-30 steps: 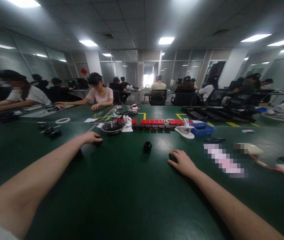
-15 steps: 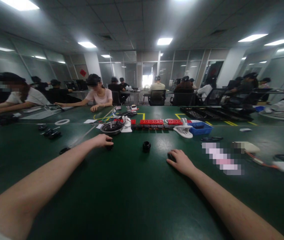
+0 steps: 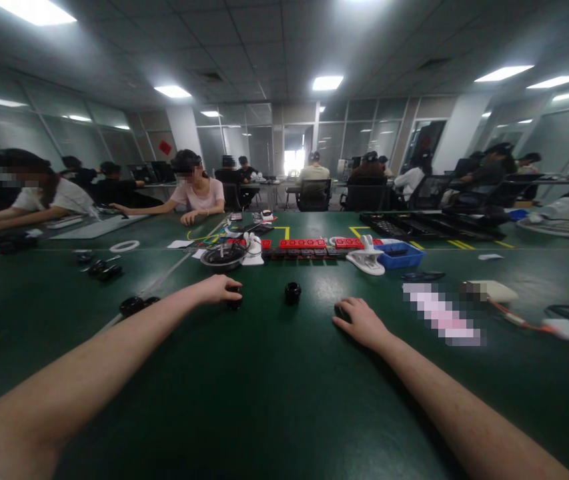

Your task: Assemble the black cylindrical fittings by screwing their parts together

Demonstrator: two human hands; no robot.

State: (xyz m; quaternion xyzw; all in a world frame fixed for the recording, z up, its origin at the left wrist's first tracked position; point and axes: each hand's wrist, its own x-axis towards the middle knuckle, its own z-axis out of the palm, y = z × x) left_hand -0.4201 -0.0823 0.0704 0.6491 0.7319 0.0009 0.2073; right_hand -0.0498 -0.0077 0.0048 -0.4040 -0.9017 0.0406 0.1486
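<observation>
My left hand [image 3: 220, 288] reaches out over the green table, its fingers and thumb closed around a small black cylindrical part [image 3: 235, 298]. Right of it, near the middle, a short round black part [image 3: 293, 293] with a ring-like top stands on the table, touched by neither hand. My right hand [image 3: 360, 321] rests on the tabletop further right, with curled fingers and the thumb toward them. Something dark shows between that thumb and the fingers; its kind is hidden. Two more black round parts [image 3: 132, 306] lie beyond my left forearm, partly covered by it.
A row of red sockets [image 3: 304, 244] runs across the table ahead, between white clip stands [image 3: 366, 257], with a blue bin [image 3: 400, 253] at right and a dark bowl [image 3: 223, 255] at left. A pale device [image 3: 491, 291] with cables lies at right. Co-workers sit across the table.
My left hand has moved right with the black cylindrical part, toward the round part in the middle. Black parts beside my left forearm show more. My right hand stays put.
</observation>
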